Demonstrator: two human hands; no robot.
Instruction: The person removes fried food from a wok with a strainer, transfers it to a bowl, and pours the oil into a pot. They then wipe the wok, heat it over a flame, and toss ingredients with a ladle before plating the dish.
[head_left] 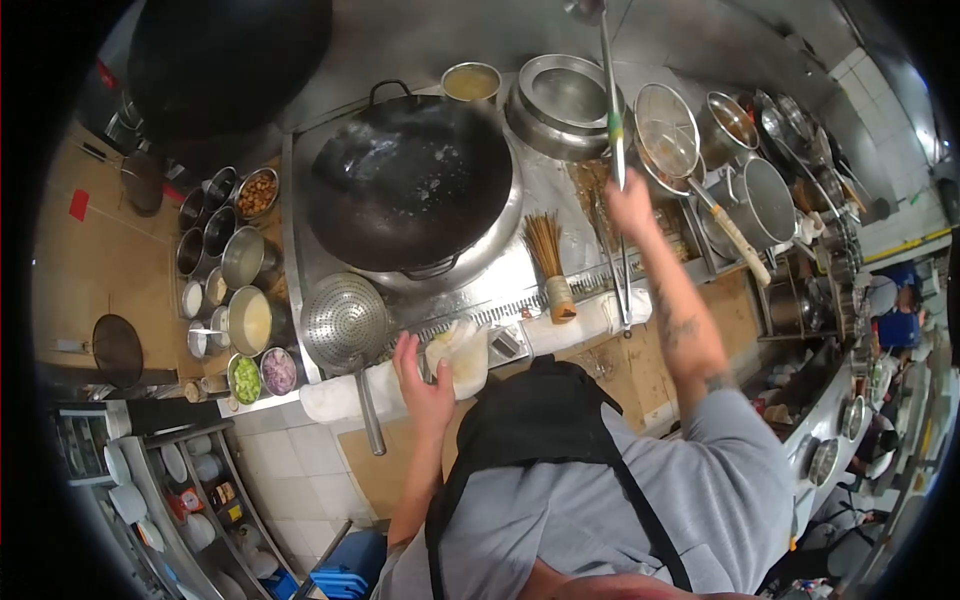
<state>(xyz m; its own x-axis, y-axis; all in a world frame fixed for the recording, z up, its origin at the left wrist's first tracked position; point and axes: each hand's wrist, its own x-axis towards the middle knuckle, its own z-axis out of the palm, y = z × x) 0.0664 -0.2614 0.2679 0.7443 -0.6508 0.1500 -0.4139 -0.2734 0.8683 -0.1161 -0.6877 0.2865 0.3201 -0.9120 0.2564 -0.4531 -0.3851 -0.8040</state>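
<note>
My right hand [632,205] is wrapped around the long handle of a metal ladle [611,90], which has a green and yellow band. The ladle points away from me, its bowl at the top edge of the view. My left hand [425,385] has its fingers spread, close beside a clear plastic bag [460,358] with pale contents at the counter's front edge. To the left of that hand rests a perforated strainer [345,318], its handle sticking out over the edge. A large dark wok [410,185] sits on the burner ahead, with a little wet residue inside.
Left of the wok stand several metal pots, with bowls of chopped green vegetable [244,380] and chopped purple onion [279,371]. A bamboo brush [550,265] lies right of the wok. Farther right are a mesh skimmer [667,132] and a deep pot [762,205]. Shelves [215,490] stand lower left.
</note>
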